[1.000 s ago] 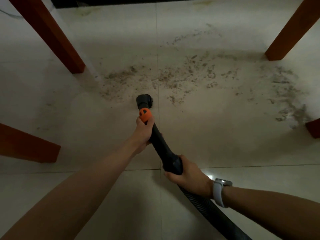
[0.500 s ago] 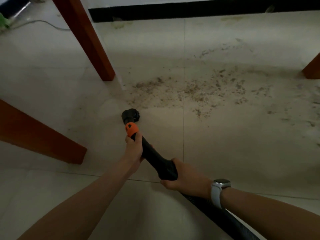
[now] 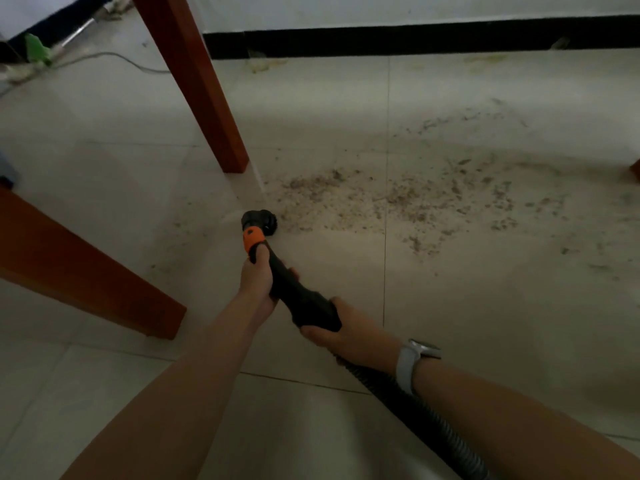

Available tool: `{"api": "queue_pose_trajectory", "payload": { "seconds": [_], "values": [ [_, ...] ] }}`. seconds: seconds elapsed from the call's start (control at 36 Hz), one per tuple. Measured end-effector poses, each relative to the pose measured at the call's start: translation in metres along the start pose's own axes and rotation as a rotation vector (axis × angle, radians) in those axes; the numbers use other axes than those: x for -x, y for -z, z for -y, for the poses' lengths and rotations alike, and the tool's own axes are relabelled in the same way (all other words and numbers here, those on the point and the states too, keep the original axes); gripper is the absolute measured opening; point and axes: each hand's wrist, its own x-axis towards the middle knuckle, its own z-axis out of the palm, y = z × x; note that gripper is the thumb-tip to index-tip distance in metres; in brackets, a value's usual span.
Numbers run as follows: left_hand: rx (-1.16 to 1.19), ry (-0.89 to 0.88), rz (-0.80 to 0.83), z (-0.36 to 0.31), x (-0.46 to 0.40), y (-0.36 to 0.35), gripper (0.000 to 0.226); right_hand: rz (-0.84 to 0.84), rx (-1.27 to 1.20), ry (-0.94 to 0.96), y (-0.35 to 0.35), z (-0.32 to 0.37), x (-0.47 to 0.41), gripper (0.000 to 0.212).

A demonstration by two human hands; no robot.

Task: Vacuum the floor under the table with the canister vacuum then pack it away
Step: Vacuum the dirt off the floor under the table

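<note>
A black vacuum wand with an orange collar ends in a round brush nozzle that rests on the pale tiled floor. My left hand grips the wand just behind the orange collar. My right hand, with a watch on the wrist, grips the thicker handle where the ribbed hose begins. A wide patch of dirt and crumbs lies right of the nozzle. The canister itself is out of view.
A wooden table leg stands just beyond the nozzle on the left, and another leg slants at the near left. A black skirting board runs along the far wall. A cable and green object lie far left.
My view has swung left and up, so the far wall and left table legs show more. The nozzle has moved toward the left edge of the dirt patch. Both grips are unchanged.
</note>
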Motion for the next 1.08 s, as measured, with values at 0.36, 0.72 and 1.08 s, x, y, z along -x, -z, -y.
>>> {"api": "queue_pose_trajectory", "payload": {
  "seconds": [0.36, 0.72, 1.08],
  "values": [
    [-0.041, 0.059, 0.063, 0.007, 0.008, -0.005, 0.046, -0.076, -0.019, -0.020, -0.006, -0.007, 0.014, 0.044],
    [-0.075, 0.082, 0.073, 0.016, 0.015, -0.016, 0.050, -0.107, -0.001, 0.002, 0.004, -0.017, 0.026, 0.037],
    [-0.098, 0.097, 0.091, -0.005, -0.002, -0.032, 0.051, -0.165, 0.013, -0.030, 0.007, -0.006, 0.004, 0.044]
  ]
}}
